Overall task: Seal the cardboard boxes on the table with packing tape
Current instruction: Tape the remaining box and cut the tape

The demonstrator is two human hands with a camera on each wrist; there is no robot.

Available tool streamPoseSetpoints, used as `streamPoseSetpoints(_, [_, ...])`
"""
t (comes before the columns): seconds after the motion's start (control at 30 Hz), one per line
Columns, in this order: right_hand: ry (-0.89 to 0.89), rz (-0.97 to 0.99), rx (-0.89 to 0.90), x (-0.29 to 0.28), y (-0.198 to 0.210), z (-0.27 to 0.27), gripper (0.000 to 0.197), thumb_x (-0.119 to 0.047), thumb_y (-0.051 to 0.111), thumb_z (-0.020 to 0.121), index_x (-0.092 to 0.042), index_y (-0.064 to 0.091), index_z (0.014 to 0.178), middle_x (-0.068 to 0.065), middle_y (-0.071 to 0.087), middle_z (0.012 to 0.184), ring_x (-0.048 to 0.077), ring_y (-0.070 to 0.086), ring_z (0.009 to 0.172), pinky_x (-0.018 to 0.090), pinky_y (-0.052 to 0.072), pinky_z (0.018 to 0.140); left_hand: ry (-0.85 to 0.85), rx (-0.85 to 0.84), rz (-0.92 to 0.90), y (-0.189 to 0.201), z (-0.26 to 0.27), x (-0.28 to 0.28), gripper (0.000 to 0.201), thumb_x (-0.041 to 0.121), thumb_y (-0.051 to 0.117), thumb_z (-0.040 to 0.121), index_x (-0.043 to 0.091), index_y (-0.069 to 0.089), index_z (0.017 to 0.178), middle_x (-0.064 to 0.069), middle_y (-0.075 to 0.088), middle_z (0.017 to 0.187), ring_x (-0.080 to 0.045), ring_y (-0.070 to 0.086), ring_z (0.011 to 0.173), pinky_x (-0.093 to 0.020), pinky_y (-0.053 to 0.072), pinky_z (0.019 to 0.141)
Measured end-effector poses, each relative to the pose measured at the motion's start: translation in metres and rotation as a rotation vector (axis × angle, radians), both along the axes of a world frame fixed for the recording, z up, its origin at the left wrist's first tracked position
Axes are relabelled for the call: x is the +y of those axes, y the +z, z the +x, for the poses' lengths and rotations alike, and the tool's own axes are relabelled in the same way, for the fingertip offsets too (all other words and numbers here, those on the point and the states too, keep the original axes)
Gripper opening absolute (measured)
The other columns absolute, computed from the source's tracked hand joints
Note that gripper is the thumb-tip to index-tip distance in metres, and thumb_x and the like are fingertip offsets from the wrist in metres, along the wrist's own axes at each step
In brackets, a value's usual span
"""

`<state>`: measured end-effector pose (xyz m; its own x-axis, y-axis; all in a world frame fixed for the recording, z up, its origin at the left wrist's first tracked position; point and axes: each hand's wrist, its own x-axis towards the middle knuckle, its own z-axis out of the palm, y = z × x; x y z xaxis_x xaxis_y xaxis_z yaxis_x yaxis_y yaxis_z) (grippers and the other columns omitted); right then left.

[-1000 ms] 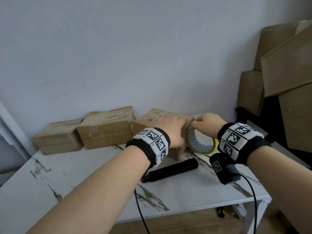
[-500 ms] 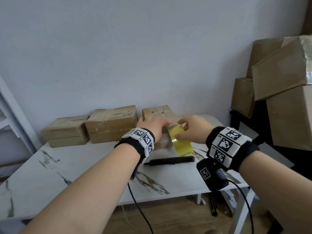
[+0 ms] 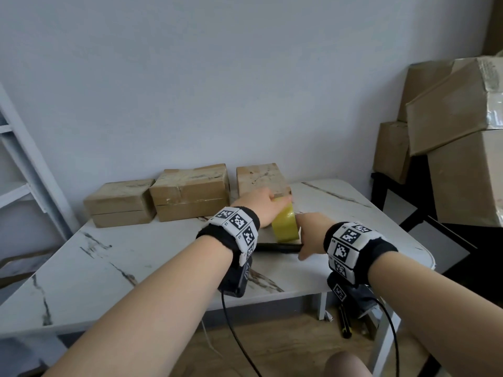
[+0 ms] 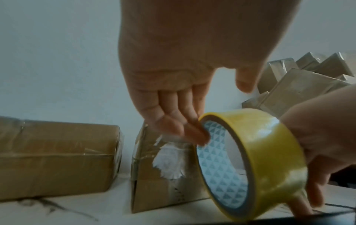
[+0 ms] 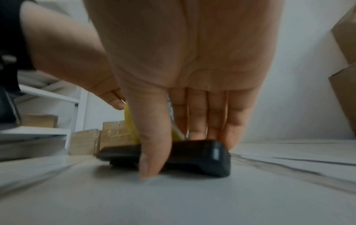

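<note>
Centrally, on the marble-patterned worktop (image 3: 168, 270), a roll of yellow packing tape (image 3: 285, 227) stands on edge, just in front of the rightmost of three cardboard boxes (image 3: 261, 178). Left hand (image 3: 260, 206): fingers (image 4: 185, 121) straight and close together, tips touching the roll's upper rim, thumb held apart; they clasp nothing. Right hand (image 3: 313, 235): reaching down on the roll's near right side, thumb (image 5: 152, 146) and fingers lowered to either side of a black bar-shaped tool (image 5: 192, 156) that lies flat just in front of the roll; whether they actually clamp the tool cannot be told. The middle box (image 3: 190, 191) and the left box (image 3: 119, 202) sit in a row to the left of the rightmost box, against the wall. Larger cartons (image 3: 457, 126) are stacked well to the right of the roll, off the worktop.
</note>
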<state>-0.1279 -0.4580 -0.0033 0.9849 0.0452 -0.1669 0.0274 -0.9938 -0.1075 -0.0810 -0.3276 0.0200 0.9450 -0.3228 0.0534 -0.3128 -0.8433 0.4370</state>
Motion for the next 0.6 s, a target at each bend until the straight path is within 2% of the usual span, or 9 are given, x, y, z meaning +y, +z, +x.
streamPoseSetpoints(0.07, [0.001,-0.039,0.004,0.001,-0.001,-0.003,0.062,-0.021,0.076,0.075,-0.008,0.045,0.126,0.008,0.060,0.118,0.026,0.059,0.107,0.029,0.049,0.083,0.015,0.102,-0.049,-0.003,-0.002,-0.004,0.070,0.058,0.052,0.087,0.012,0.040,0.139,-0.010,0.058,0.125,-0.027,0.063,0.104,-0.038,0.051,0.091])
streamPoseSetpoints(0.13, [-0.004,-0.060,0.005,-0.005,0.000,-0.008,0.053,-0.012,0.068,0.079,-0.007,0.042,0.126,0.010,0.059,0.118,0.026,0.058,0.103,0.028,0.046,0.075,0.047,0.204,-0.221,-0.008,-0.003,-0.007,0.073,0.050,0.061,0.084,0.010,0.037,0.140,-0.011,0.058,0.123,-0.027,0.065,0.100,-0.042,0.056,0.083])
streamPoseSetpoints(0.2, [-0.019,-0.109,0.012,-0.017,0.004,-0.014,0.038,-0.007,0.060,0.083,-0.008,0.048,0.120,0.011,0.060,0.115,0.025,0.056,0.094,0.028,0.043,0.073,0.090,0.312,-0.413,-0.009,-0.004,-0.007,0.078,0.044,0.071,0.078,0.010,0.037,0.140,-0.012,0.056,0.125,-0.029,0.063,0.104,-0.045,0.058,0.078])
streamPoseSetpoints(0.3, [-0.087,-0.252,0.002,-0.041,0.009,-0.018,0.021,-0.011,0.051,0.086,-0.009,0.062,0.104,0.006,0.064,0.097,0.023,0.056,0.084,0.028,0.047,0.073,0.110,0.277,-0.450,-0.006,0.001,-0.001,0.090,0.057,0.077,0.061,0.010,0.049,0.133,-0.010,0.057,0.128,-0.028,0.060,0.110,-0.046,0.054,0.087])
streamPoseSetpoints(0.4, [-0.230,-0.267,0.023,-0.059,0.021,-0.022,0.017,-0.014,0.047,0.090,-0.006,0.057,0.079,0.002,0.052,0.072,0.020,0.053,0.071,0.025,0.044,0.061,0.126,0.250,-0.445,0.002,0.000,0.009,0.057,0.043,0.075,0.074,0.007,0.059,0.116,-0.010,0.060,0.117,-0.032,0.059,0.111,-0.042,0.050,0.092])
streamPoseSetpoints(0.43, [-0.286,-0.206,0.026,-0.063,0.025,-0.021,0.023,-0.012,0.045,0.092,-0.007,0.050,0.070,0.001,0.050,0.068,0.019,0.053,0.065,0.023,0.043,0.053,0.117,0.288,-0.466,0.003,0.001,0.013,0.052,0.041,0.078,0.070,0.009,0.061,0.108,-0.011,0.062,0.113,-0.034,0.060,0.109,-0.044,0.051,0.092])
streamPoseSetpoints(0.47, [-0.341,-0.100,0.029,-0.066,0.028,-0.020,0.028,-0.010,0.042,0.093,-0.006,0.047,0.066,0.003,0.051,0.065,0.018,0.053,0.058,0.022,0.041,0.046,0.121,0.352,-0.479,0.004,0.000,0.016,0.064,0.044,0.082,0.059,0.007,0.061,0.108,-0.011,0.063,0.114,-0.034,0.061,0.108,-0.048,0.052,0.090])
streamPoseSetpoints(0.53, [-0.413,0.164,0.009,-0.069,0.032,-0.017,0.026,-0.004,0.037,0.094,-0.002,0.047,0.070,0.009,0.054,0.060,0.018,0.051,0.041,0.019,0.038,0.035,0.120,0.423,-0.474,-0.008,0.013,0.020,0.104,0.053,0.080,0.033,0.009,0.055,0.124,-0.012,0.061,0.122,-0.031,0.061,0.110,-0.050,0.052,0.089])
streamPoseSetpoints(0.6, [-0.424,0.352,-0.060,-0.063,0.034,-0.013,0.018,-0.006,0.039,0.093,-0.001,0.048,0.078,0.011,0.054,0.060,0.019,0.048,0.038,0.018,0.036,0.036,0.134,0.491,-0.503,-0.019,0.020,0.022,0.114,0.052,0.079,0.026,0.011,0.051,0.129,-0.010,0.060,0.123,-0.030,0.060,0.110,-0.051,0.052,0.089])
